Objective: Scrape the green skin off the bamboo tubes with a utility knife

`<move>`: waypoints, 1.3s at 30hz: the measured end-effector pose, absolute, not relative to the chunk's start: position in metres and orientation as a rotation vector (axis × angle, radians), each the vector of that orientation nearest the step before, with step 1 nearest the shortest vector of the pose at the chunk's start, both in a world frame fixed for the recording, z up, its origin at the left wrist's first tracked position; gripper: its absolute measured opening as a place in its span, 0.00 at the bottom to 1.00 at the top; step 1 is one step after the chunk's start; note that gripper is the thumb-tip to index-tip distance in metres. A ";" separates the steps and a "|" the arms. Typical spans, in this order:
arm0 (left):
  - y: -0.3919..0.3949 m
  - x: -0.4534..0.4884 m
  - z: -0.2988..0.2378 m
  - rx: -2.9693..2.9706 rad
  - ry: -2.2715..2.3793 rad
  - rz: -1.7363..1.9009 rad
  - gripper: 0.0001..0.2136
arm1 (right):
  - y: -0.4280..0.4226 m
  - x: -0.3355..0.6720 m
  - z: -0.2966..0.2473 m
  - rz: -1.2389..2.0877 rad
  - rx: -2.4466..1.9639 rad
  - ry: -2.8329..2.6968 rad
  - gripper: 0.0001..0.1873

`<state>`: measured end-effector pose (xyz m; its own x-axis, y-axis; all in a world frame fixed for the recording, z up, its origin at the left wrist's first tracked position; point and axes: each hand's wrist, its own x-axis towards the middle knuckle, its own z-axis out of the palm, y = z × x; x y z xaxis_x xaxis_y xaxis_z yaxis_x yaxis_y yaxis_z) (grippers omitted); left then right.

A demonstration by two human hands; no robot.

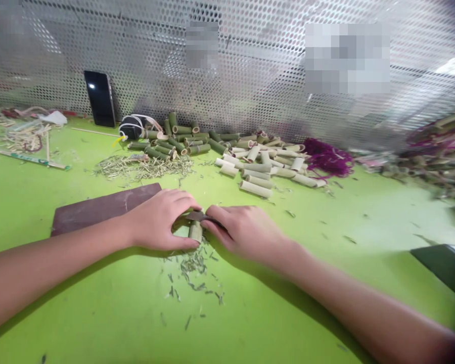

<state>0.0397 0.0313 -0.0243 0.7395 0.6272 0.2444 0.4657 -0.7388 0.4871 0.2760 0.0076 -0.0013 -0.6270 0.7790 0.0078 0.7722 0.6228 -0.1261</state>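
While the left hand (160, 220) closes its fingers around a bamboo tube (195, 232), the right hand (243, 234) grips a small blade (199, 216) against it — keep strokes shallow, tube braced on the tabletop (98, 313).

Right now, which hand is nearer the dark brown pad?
Left. The left hand overlaps the right end of the dark brown pad in view; the right hand is farther right of the pad, beyond the left hand.

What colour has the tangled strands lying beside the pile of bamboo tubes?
The tangled strands are deep magenta, shown best in the head view.
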 end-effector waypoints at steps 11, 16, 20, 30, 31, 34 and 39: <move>0.029 0.041 -0.024 2.556 0.796 0.573 0.29 | 0.003 0.276 0.000 0.205 -1.321 -2.756 0.17; 0.027 0.043 -0.025 2.534 0.802 0.575 0.31 | 0.003 0.278 -0.001 0.267 -1.289 -2.733 0.17; 0.024 0.047 -0.024 2.464 0.833 0.553 0.30 | 0.006 0.280 -0.001 0.296 -1.289 -2.742 0.16; 0.023 0.051 -0.023 2.477 0.765 0.509 0.19 | 0.011 0.286 -0.001 0.454 -1.287 -2.763 0.19; 0.023 0.051 -0.023 2.474 0.756 0.515 0.19 | 0.011 0.287 -0.001 0.484 -1.286 -2.766 0.20; 0.023 0.051 -0.023 2.455 0.731 0.520 0.18 | 0.014 0.291 0.003 0.603 -1.303 -2.763 0.22; 0.023 0.051 -0.022 2.443 0.737 0.459 0.19 | 0.016 0.300 0.010 0.843 -1.200 -2.801 0.25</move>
